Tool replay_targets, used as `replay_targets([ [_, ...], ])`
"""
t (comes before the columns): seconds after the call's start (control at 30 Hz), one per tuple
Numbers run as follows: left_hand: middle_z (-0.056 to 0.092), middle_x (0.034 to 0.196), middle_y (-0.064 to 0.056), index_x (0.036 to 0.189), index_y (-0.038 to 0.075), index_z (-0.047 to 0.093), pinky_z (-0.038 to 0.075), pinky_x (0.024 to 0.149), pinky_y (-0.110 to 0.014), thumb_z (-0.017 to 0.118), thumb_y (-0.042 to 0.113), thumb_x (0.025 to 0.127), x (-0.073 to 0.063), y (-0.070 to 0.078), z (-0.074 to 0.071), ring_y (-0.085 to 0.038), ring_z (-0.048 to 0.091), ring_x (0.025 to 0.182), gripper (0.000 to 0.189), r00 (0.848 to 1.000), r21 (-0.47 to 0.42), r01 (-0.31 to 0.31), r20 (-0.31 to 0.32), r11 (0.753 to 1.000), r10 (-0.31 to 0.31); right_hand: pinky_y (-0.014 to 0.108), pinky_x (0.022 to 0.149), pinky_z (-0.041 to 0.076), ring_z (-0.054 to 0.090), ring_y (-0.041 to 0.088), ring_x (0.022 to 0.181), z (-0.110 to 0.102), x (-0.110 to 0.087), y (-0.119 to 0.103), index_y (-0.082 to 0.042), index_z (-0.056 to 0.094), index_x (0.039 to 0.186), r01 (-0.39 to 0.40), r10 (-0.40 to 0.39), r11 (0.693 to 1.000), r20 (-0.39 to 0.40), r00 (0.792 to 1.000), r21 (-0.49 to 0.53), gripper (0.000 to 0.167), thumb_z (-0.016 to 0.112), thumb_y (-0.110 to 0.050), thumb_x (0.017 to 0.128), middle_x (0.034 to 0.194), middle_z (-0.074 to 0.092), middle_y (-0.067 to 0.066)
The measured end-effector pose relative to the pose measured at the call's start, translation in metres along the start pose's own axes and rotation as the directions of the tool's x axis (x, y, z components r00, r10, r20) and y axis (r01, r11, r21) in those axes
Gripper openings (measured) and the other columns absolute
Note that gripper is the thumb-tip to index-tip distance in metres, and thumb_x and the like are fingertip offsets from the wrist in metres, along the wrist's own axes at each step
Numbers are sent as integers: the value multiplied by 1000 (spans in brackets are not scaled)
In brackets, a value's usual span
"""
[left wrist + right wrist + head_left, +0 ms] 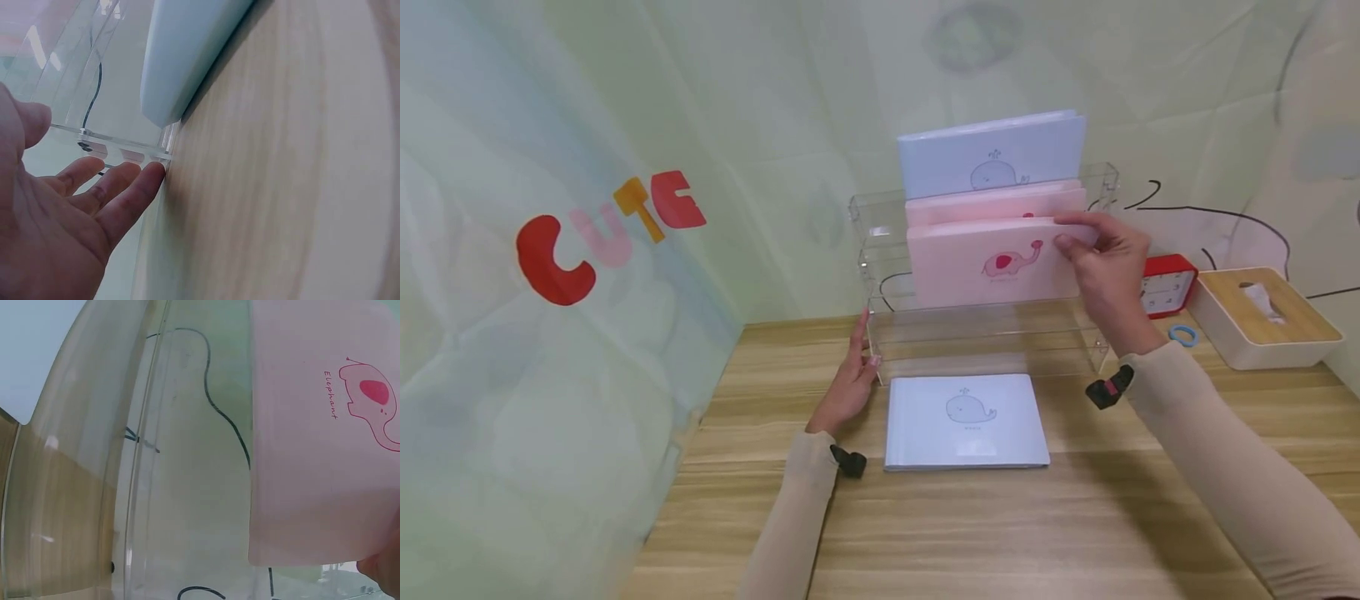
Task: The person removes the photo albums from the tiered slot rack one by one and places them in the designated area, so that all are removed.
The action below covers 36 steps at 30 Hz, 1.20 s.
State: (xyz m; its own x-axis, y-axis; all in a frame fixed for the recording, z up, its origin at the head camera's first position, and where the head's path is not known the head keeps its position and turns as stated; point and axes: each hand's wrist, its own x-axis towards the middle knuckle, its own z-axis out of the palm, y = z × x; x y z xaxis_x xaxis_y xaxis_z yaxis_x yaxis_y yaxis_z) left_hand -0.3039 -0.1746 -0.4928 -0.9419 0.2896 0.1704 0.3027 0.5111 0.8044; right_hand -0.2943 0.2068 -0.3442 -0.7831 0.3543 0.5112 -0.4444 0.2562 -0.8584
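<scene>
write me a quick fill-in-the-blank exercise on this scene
With the left hand at the side of the clear rack, the right hand pinches a pink booklet picturing an ____.
The flat booklet on the table pictures a ____.
The clock near the tissue box has a ____ frame.
Missing words: elephant; whale; red.

Rack (985,320) on counter (925,533), rear books (947,171) in it, front book (951,265) before those; flat book (967,429) on counter before rack; clock (1169,287) right of rack, ring (1183,342) before clock, tissue box (1258,337) right of both
</scene>
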Motion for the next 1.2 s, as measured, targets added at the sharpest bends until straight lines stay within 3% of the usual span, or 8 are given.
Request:
replay_targets([
  [0.23, 18, 180, -17, 168, 56, -8, 43, 118, -68, 44, 20, 116, 3, 2, 0, -48, 48, 147, 82, 1000, 11, -24, -4, 1000, 24, 17, 89, 60, 73, 10, 115, -4, 3, -10, -15, 83, 123, -7, 9, 997, -21, 1000, 73, 25, 77, -15, 99, 124, 81, -5],
  [0.5, 20, 179, -15, 168, 55, -6, 41, 119, -69, 46, 19, 115, 3, 3, -3, -48, 45, 150, 83, 1000, 4, -25, -11, 1000, 25, 19, 90, 61, 71, 14, 118, -8, 2, -15, -10, 82, 122, -31, 34, 993, -23, 999, 116, 25, 79, -12, 97, 125, 80, -1],
  [0.73, 21, 179, -11, 168, 55, -7, 38, 122, -70, 46, 19, 115, 2, 2, -2, -45, 40, 154, 83, 1000, 22, -18, -10, 1000, 18, 31, 96, 62, 71, 13, 115, -17, -6, -15, -11, 82, 123, -57, 60, 997, -38, 997, 55, 26, 79, -11, 97, 130, 78, 1],
  [0.9, 21, 179, -13, 169, 53, -7, 36, 123, -70, 45, 20, 115, 1, 2, -2, -44, 40, 155, 82, 1000, 17, -13, -5, 1000, 13, 28, 96, 62, 72, 10, 111, -28, -13, -14, -15, 83, 123, -78, 77, 997, -62, 995, -16, 26, 79, -13, 97, 128, 79, -5],
  [1.2, 26, 176, -17, 168, 56, -8, 35, 122, -72, 44, 22, 116, 0, 1, -1, -43, 39, 154, 81, 1000, 12, -1, 2, 1000, 1, 18, 90, 60, 71, 10, 108, -49, -26, -10, -14, 83, 122, -91, 88, 995, -95, 992, -30, 26, 79, -11, 97, 122, 79, -7],
])
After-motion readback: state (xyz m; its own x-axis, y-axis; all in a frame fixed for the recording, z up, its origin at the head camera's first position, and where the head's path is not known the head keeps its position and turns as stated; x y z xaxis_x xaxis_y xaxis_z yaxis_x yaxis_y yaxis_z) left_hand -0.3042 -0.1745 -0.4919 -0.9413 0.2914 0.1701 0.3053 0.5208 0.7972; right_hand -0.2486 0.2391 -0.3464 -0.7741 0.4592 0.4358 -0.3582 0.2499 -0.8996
